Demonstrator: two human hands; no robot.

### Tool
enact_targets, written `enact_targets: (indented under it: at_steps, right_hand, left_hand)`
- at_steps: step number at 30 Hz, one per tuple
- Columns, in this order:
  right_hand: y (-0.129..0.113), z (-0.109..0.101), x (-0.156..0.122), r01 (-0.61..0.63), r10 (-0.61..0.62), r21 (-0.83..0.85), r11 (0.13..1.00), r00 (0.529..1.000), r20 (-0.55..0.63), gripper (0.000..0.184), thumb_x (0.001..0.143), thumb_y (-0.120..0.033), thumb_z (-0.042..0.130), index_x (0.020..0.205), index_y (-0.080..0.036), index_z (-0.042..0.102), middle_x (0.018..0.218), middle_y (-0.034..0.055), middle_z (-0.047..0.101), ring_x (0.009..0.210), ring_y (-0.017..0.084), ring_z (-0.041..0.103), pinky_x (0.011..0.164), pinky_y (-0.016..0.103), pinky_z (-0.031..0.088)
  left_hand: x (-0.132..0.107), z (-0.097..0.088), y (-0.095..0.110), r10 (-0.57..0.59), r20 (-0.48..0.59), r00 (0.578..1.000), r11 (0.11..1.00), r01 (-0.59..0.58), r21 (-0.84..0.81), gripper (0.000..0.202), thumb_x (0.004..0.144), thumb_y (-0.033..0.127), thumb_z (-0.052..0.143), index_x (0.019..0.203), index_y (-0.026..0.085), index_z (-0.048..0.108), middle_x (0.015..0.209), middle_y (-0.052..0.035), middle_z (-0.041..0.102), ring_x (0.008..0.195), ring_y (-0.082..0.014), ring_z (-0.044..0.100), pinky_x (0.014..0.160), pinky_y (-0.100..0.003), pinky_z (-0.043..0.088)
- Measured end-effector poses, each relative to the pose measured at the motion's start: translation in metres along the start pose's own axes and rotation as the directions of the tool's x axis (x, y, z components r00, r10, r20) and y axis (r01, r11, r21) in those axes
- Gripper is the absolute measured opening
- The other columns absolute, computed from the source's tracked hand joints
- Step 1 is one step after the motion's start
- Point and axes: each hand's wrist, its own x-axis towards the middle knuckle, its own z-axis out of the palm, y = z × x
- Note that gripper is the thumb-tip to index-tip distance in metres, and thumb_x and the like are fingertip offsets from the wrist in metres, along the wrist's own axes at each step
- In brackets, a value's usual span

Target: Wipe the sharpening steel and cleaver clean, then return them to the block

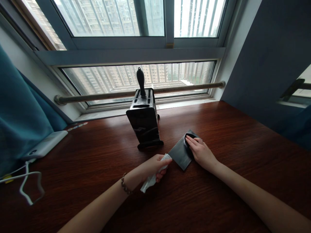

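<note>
My left hand (159,168) is closed around a crumpled white tissue (152,181), and its thumb side is close to the left corner of a flat grey rectangular piece (181,152). This piece lies at an angle just above or on the table; I cannot tell which. At its upper right, my right hand (201,152) has its fingers pressed together on a dark, curved part (189,138), mostly hidden beneath them. Whether that part is a handle or a fold cannot be made out. Beyond both hands stands a black and metal knife block (143,124), with a black handle (140,81) upright in its top.
The dark red wooden table (230,136) runs up to the window (116,19). A horizontal rail (182,88) crosses low in front of the glass. At left are a white slab-shaped device (46,145), a white cable (24,184) and a blue curtain (21,106).
</note>
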Motion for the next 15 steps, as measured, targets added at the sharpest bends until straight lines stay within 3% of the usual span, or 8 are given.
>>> enact_targets:
  at_steps: [4, 8, 10, 15]
  right_hand:
    - [-0.021, -0.006, -0.006, 0.273, -0.283, 0.105, 0.956, 0.954, 0.099, 0.053, 0.09, -0.013, 0.035, 0.144, -0.016, 0.035, 0.149, -0.0028, 0.031, 0.123, 0.024, 0.034, 0.105, 0.042, 0.038]
    - [-0.033, -0.01, -0.008, 0.399, -0.425, 0.161, 0.903, 0.886, 0.187, 0.063, 0.086, -0.011, 0.037, 0.147, -0.018, 0.027, 0.151, -0.0057, 0.027, 0.129, 0.023, 0.031, 0.11, 0.04, 0.034]
    - [-0.031, -0.009, -0.006, 0.404, -0.427, 0.154, 0.902, 0.887, 0.174, 0.062, 0.086, -0.01, 0.037, 0.147, -0.018, 0.027, 0.151, -0.0048, 0.026, 0.13, 0.021, 0.03, 0.111, 0.037, 0.033]
    - [0.0, -0.005, 0.006, 0.284, -0.289, 0.085, 0.955, 0.955, 0.06, 0.05, 0.093, -0.015, 0.034, 0.143, -0.016, 0.036, 0.148, -0.0006, 0.034, 0.125, 0.02, 0.036, 0.107, 0.036, 0.037]
  left_hand:
    - [0.002, 0.0, -0.003, 0.022, -0.001, 1.0, 1.0, -0.022, 0.016, 0.045, 0.077, 0.062, 0.053, 0.081, 0.02, 0.038, 0.052, 0.0074, 0.039, 0.037, -0.005, 0.032, 0.036, -0.021, 0.034]
    - [0.004, -0.002, -0.006, 0.03, -0.016, 0.999, 0.999, -0.03, 0.031, 0.047, 0.076, 0.064, 0.052, 0.08, 0.019, 0.04, 0.053, 0.0067, 0.041, 0.037, -0.0054, 0.035, 0.035, -0.02, 0.035]
    - [0.004, -0.002, -0.006, 0.033, -0.017, 0.999, 0.999, -0.032, 0.037, 0.046, 0.077, 0.064, 0.052, 0.081, 0.019, 0.04, 0.054, 0.0064, 0.042, 0.037, -0.0053, 0.036, 0.035, -0.019, 0.035]
    - [0.003, -0.002, -0.006, 0.049, 0.002, 0.999, 0.999, -0.049, 0.017, 0.042, 0.079, 0.059, 0.052, 0.083, 0.019, 0.04, 0.054, 0.0072, 0.041, 0.037, -0.0043, 0.033, 0.034, -0.018, 0.034]
